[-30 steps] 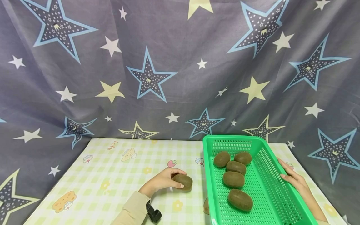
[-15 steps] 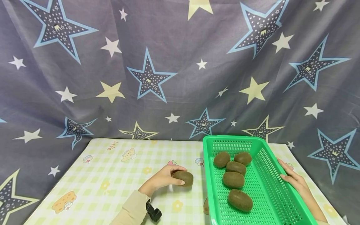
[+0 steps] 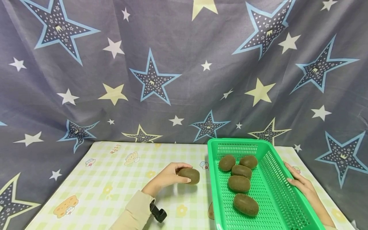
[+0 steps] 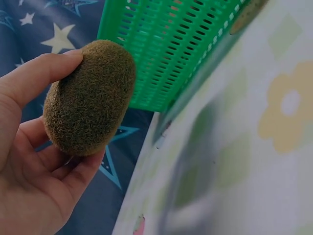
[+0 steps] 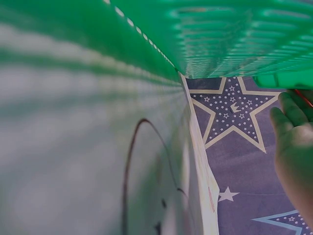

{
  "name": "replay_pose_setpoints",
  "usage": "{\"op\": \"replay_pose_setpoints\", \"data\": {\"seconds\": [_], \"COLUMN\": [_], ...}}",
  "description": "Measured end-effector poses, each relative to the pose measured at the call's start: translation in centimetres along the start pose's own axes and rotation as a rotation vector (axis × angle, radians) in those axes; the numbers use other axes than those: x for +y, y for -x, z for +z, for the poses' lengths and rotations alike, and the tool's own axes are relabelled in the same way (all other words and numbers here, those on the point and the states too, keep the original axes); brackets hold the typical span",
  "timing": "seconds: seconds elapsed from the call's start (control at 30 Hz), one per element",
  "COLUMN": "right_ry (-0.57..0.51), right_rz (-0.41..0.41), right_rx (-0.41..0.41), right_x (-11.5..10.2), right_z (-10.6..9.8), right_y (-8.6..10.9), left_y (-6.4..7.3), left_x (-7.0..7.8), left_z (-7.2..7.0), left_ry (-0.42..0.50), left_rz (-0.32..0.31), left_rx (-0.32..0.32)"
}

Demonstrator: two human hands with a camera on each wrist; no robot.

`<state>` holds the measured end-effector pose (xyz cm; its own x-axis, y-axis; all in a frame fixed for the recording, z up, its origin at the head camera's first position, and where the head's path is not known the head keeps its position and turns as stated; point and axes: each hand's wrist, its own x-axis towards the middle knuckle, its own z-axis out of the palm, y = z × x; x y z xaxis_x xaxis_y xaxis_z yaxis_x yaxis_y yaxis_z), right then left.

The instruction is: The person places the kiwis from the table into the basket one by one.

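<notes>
My left hand (image 3: 169, 175) grips a fuzzy brown kiwi (image 3: 192, 176), thumb on the near side and fingers round the far side. A shadow lies on the cloth below it. In the left wrist view the kiwi (image 4: 90, 98) sits between thumb and curled fingers, with the basket's side beyond. The green plastic basket (image 3: 212, 179) stands right of that hand and has several kiwis (image 3: 239, 183) along its left half. My right hand (image 3: 303, 185) rests at the basket's right rim, thumb on the edge and fingers extended along the outside; the right wrist view shows these fingers (image 5: 293, 110) at the rim.
A checked tablecloth (image 3: 126, 179) with cartoon prints covers the table. Behind it hangs a dark curtain (image 3: 184, 95) with stars. A black strap (image 3: 157, 212) sits at the left wrist. The basket's tall perforated wall lies between the held kiwi and the others.
My left hand has raised the kiwi off the cloth, moving it away from me and slightly right. The right hand and basket have stayed in place.
</notes>
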<state>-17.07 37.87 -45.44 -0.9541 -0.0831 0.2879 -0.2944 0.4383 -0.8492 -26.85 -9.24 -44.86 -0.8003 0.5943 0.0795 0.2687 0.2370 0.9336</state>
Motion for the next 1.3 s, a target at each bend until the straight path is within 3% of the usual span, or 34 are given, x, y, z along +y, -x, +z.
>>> {"op": "replay_pose_setpoints", "data": {"seconds": [0.33,0.63,0.9,1.13,1.3], "right_ry": [-0.063,-0.079,0.027,-0.08,-0.067], "right_rz": [-0.064,-0.063,-0.09,-0.053,-0.055], "right_rx": [0.01,0.004,0.016,0.006,0.011], "right_x": [0.6,0.6,0.5,0.6,0.6], "right_z": [-0.1,0.0,0.0,0.0,-0.1], "right_y": [-0.2,-0.2,-0.2,-0.1,-0.2], "left_y": [-0.2,0.3,-0.4,-0.9,-1.5], "left_x": [1.7,5.8,7.1,8.3,8.8], "left_z": [0.4,1.3,2.2,3.2,4.0], "left_ry": [0.046,0.089,0.1,0.063,0.069], "left_rz": [0.034,0.045,0.086,0.096,0.153], "left_rx": [0.044,0.069,0.061,0.071,0.038]}}
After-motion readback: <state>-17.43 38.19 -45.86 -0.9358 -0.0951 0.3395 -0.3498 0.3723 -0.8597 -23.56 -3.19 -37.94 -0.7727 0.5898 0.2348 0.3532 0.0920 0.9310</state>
